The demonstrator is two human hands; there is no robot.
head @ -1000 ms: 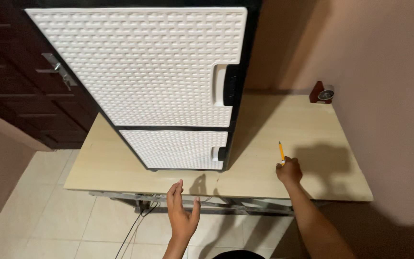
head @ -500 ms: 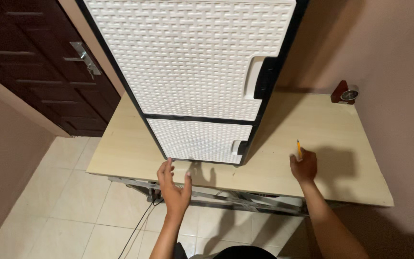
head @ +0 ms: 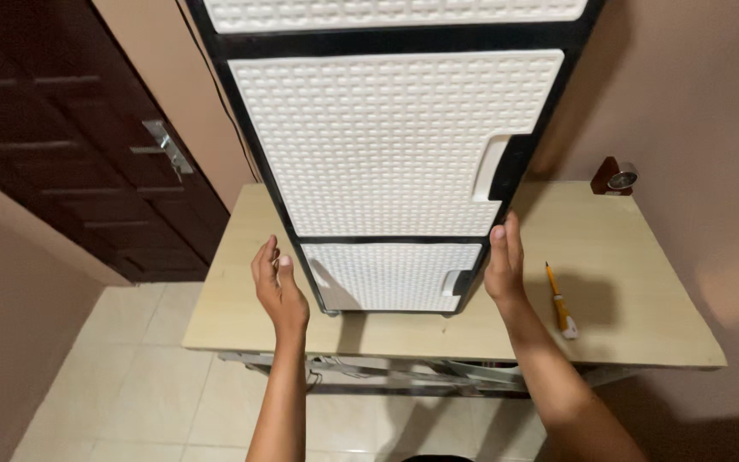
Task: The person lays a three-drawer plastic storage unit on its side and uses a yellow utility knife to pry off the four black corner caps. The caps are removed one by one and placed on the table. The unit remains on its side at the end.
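Flanking now: both hands are bracketing the cabinet, where a second ago the right was busy with the pencil and the left was hanging in front of the desk edge.
Cabinet: a tall black-framed plastic cabinet (head: 395, 171) with white woven-pattern doors is standing on the wooden desk (head: 626, 257), toward its left half, rising out of view at the top.
Left hand: the left hand (head: 277, 287) is being held flat with fingers together, palm turned toward the cabinet's left side, just beside it; contact cannot be told.
Right hand: the right hand (head: 503, 265) is now empty, fingers straight, lying against the right lower corner by the small door's handle.
Pencil: the yellow pencil (head: 558, 299) is lying released on the desk, just right of that hand.
Reading: the hands seem to be moving from marking to gripping the cabinet.
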